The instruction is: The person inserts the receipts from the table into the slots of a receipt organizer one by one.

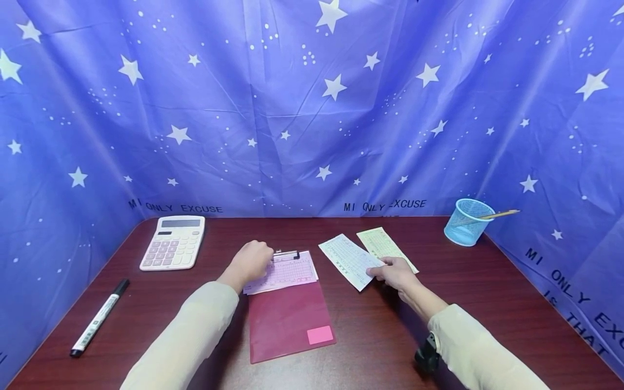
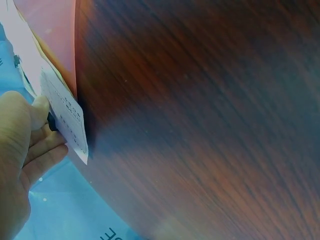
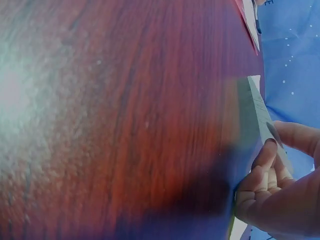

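A dark red clipboard (image 1: pixel 287 319) lies on the table, with pink printed slips (image 1: pixel 294 271) across its upper part and a bright pink label (image 1: pixel 319 335) at its lower right corner. My left hand (image 1: pixel 252 262) is at the top left of the board. In the left wrist view, its thumb and fingers pinch the dark clip (image 2: pixel 51 121) beside the slips. To the right, my right hand (image 1: pixel 397 276) pinches the lower right part of a white printed slip (image 1: pixel 343 259) between thumb and fingers. A pale green slip (image 1: pixel 380 242) lies just behind that hand, partly covered.
A calculator (image 1: pixel 173 243) stands at the back left, with a black-capped marker (image 1: pixel 99 318) in front of it. At the back right is a blue mesh pen cup (image 1: pixel 465 223) holding a pencil (image 1: pixel 502 214). A star-patterned curtain (image 1: pixel 292 108) borders the table.
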Available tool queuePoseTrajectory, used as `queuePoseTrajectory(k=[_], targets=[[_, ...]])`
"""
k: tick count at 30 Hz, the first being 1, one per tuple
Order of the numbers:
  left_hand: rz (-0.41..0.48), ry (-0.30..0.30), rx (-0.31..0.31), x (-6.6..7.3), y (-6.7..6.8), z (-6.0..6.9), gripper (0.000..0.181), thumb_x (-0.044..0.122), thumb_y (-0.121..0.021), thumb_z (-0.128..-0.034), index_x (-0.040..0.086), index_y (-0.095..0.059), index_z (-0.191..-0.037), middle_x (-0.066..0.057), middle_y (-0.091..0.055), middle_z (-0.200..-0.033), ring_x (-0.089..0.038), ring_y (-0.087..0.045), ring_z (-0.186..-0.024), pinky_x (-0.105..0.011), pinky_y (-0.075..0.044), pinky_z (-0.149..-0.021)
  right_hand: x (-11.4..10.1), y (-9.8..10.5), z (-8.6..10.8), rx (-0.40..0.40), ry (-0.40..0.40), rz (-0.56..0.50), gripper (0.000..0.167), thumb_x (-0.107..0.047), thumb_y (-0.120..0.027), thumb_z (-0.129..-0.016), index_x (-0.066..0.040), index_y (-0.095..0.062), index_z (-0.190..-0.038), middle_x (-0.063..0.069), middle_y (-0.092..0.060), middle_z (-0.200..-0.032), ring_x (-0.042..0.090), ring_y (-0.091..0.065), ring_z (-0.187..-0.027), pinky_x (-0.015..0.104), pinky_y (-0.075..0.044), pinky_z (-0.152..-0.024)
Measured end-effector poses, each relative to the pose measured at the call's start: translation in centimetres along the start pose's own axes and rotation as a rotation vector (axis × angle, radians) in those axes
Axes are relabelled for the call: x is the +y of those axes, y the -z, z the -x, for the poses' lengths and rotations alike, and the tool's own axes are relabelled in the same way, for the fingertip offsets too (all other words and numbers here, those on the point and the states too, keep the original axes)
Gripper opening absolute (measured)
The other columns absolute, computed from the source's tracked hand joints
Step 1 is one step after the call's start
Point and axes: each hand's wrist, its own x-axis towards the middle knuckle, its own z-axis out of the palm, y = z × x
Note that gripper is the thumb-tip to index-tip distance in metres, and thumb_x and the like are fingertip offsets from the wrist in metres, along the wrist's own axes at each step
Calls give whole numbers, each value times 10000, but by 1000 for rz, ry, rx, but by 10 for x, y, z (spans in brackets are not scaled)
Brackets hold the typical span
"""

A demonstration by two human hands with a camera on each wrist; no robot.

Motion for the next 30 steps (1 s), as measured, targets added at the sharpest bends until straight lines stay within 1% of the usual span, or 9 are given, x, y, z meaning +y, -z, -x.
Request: queuePoseTrajectory(k=[4,7,12,17,20,23,25,27,30], targets=[[8,2,-4,1,1,0,178,61,-807,-750,56,-635,-704,-99,-658,-709,-302,-668,-690,-439,-578,-681,0,0,0,12,16,-19,310,-80,-735,-859,114,-648,-1085,4,-635,-707,120,-565,-669,276,-437,-618],[13,2,-3,1,1,0,182,68,-808,-761,54,-635,-704,-102,-658,-709,-305,-668,-692,-441,-577,-685,0,0,0,21,27,-39,240,-91,-698,-906,103,-660,-1042,-14,-626,-671,105,-561,-640,242,-417,-587],[4,-8,11,1,1,1,185,77,-810,-765,61,-637,-703,-95,-657,-706,-300,-669,-693,-435,-575,-684,1,-2,-1,65,68,9,276,-102,-633,-959,124,-651,-1115,4,-644,-739,97,-564,-657,226,-423,-599],[-4,-8,9,0,0,0,176,64,-806,-749,61,-637,-699,-95,-658,-705,-300,-669,-692,-433,-576,-681,-1,-1,-3,102,89,99,337,-124,-568,-991,128,-636,-1203,137,-677,-943,238,-594,-909,282,-432,-753],[-4,-1,-2,-1,-1,0,176,69,-810,-750,61,-641,-704,-97,-660,-708,-304,-670,-695,-437,-577,-683,-3,-1,-4,99,84,93,356,-138,-528,-1008,122,-626,-1229,187,-671,-1064,285,-572,-1045,296,-426,-824],[-4,1,-7,-1,-2,-1,171,69,-815,-748,63,-648,-711,-95,-663,-714,-304,-672,-698,-441,-577,-685,-7,-1,-5,93,92,71,349,-134,-518,-1011,120,-624,-1225,169,-671,-1031,220,-590,-946,255,-445,-755],[-2,3,-10,-1,-2,-1,166,65,-815,-745,64,-651,-716,-94,-666,-717,-304,-674,-701,-443,-578,-686,-10,-1,-6,95,101,68,316,-135,-525,-1011,101,-636,-1189,124,-659,-928,159,-572,-776,228,-433,-623],[-2,5,-12,-1,-3,-1,159,61,-811,-745,63,-654,-720,-94,-667,-720,-304,-675,-702,-444,-579,-686,-14,-1,-6,102,125,64,292,-131,-543,-1004,94,-646,-1159,69,-629,-828,103,-524,-670,213,-406,-551],[-2,5,-10,-1,-3,-2,162,60,-810,-746,61,-650,-721,-94,-663,-718,-302,-673,-700,-442,-579,-681,-20,-1,-6,120,159,68,254,-136,-567,-993,72,-661,-1104,11,-599,-744,84,-501,-623,225,-401,-541]])
